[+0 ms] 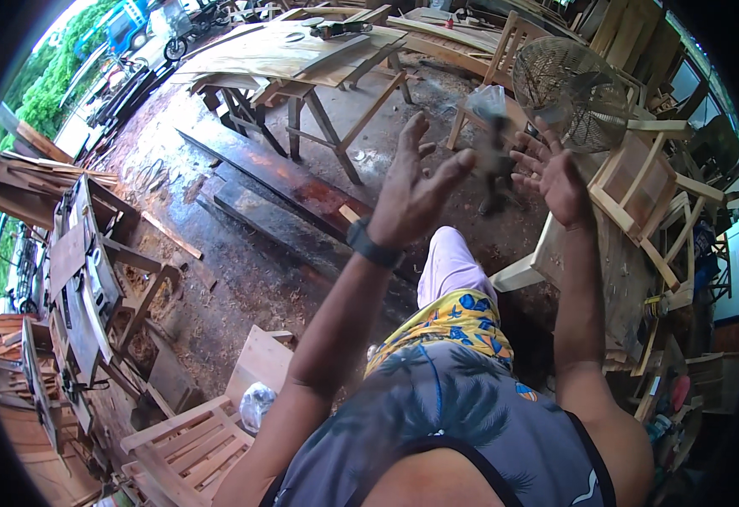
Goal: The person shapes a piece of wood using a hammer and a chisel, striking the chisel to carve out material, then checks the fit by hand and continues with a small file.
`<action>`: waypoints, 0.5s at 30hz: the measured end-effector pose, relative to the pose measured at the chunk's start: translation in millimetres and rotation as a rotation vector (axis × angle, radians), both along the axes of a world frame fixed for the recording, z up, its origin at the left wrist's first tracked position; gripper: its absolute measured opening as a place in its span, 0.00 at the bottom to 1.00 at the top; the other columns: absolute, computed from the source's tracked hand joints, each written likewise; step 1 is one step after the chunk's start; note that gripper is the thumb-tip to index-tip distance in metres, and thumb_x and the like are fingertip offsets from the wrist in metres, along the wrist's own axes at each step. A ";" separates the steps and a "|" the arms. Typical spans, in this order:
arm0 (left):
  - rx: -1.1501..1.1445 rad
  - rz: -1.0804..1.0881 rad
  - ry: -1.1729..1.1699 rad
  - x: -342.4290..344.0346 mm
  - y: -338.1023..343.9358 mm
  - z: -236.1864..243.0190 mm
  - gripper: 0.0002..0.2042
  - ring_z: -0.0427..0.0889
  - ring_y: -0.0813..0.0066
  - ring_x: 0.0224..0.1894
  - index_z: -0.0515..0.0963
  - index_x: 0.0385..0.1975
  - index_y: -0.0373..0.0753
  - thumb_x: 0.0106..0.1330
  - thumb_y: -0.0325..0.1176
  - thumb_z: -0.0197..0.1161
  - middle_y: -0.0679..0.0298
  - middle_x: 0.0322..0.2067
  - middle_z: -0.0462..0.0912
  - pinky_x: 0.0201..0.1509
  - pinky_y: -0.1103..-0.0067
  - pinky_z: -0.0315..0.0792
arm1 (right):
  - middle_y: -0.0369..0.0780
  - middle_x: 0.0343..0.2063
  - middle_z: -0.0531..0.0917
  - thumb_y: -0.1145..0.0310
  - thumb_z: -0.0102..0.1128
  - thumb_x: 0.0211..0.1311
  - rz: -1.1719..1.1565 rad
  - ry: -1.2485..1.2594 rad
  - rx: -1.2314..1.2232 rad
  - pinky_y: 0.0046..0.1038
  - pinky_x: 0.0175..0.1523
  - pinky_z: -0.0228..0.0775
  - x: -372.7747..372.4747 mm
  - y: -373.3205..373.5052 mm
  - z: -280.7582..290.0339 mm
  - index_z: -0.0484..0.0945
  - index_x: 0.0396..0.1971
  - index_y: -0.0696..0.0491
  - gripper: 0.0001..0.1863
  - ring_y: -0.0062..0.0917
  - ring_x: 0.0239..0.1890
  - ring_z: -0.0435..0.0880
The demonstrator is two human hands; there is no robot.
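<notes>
Both hands are raised in front of me with nothing in them. My left hand [416, 186] has its fingers stretched out and the thumb apart; a dark band [372, 243] circles that wrist. My right hand [557, 173] is spread, the fingers apart and slightly bent. Beyond the right hand stands a large round fan [570, 91] with a wire cage, and behind it a wooden chair [504, 59] with a clear plastic bag [487, 101] on its seat. Below and left of the left hand, long dark planks [280, 211] lie on the floor. Neither hand touches any of these.
A wooden worktable [276, 55] with boards and a tool stands ahead. Close on my right are a wooden bench [623, 279] and an unfinished chair frame [635, 182]. A slatted wooden chair [192, 448] is at lower left, near a cluttered workbench [82, 262]. Wood scraps and shavings litter the floor.
</notes>
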State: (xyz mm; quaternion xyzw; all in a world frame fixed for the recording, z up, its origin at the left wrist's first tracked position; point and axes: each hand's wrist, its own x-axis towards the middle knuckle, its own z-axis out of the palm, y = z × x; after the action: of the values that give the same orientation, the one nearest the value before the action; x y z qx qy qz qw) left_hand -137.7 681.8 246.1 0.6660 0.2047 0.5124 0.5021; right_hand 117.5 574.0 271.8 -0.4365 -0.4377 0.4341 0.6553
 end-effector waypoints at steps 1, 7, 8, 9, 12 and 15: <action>0.044 -0.008 0.043 -1.6 1.3 1.8 0.34 0.83 0.66 0.47 0.62 0.66 0.31 0.71 0.49 0.64 0.52 0.51 0.77 0.47 0.71 0.81 | 0.38 0.51 0.80 0.47 0.61 0.68 0.014 0.094 0.007 0.31 0.52 0.74 -6.1 4.6 1.7 0.66 0.66 0.52 0.34 0.20 0.45 0.80; -0.285 -0.314 0.472 -1.5 31.2 -91.7 0.22 0.84 0.70 0.46 0.77 0.54 0.31 0.68 0.42 0.67 0.55 0.44 0.85 0.48 0.74 0.79 | 0.31 0.25 0.76 0.46 0.62 0.66 -0.227 0.486 -0.315 0.23 0.24 0.67 42.8 11.8 -132.9 0.77 0.42 0.46 0.19 0.20 0.24 0.77; -0.347 -0.346 0.558 3.7 39.0 -105.1 0.20 0.85 0.69 0.44 0.78 0.52 0.31 0.69 0.40 0.66 0.55 0.44 0.85 0.48 0.73 0.78 | 0.31 0.25 0.76 0.44 0.60 0.66 -0.272 0.450 -0.412 0.25 0.24 0.67 51.6 13.4 -163.8 0.77 0.41 0.45 0.19 0.20 0.24 0.76; -0.371 -0.325 0.561 15.8 47.5 -117.6 0.19 0.84 0.68 0.44 0.79 0.50 0.30 0.68 0.38 0.65 0.54 0.43 0.85 0.49 0.74 0.78 | 0.30 0.25 0.76 0.43 0.59 0.67 -0.322 0.408 -0.512 0.27 0.25 0.67 63.0 17.6 -190.5 0.78 0.41 0.44 0.20 0.20 0.23 0.76; -0.400 -0.282 0.474 64.4 94.1 -138.4 0.18 0.86 0.65 0.44 0.81 0.46 0.31 0.67 0.41 0.67 0.51 0.40 0.87 0.49 0.72 0.78 | 0.31 0.24 0.77 0.39 0.57 0.66 -0.369 0.590 -0.733 0.31 0.26 0.68 108.9 79.1 -241.9 0.77 0.37 0.45 0.22 0.23 0.24 0.77; -0.321 -0.245 0.499 138.5 160.7 -163.3 0.19 0.86 0.61 0.44 0.80 0.46 0.31 0.67 0.42 0.66 0.50 0.40 0.86 0.50 0.71 0.78 | 0.31 0.23 0.77 0.38 0.56 0.66 -0.325 0.570 -0.819 0.32 0.27 0.68 189.7 172.0 -293.6 0.74 0.34 0.45 0.23 0.24 0.23 0.78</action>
State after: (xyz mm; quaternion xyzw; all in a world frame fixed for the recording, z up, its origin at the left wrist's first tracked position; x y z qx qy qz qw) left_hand 0.7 842.5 82.7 0.7031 0.3180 0.2304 0.5929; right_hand 307.2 746.0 -21.8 -0.5838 0.0370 0.5640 0.5828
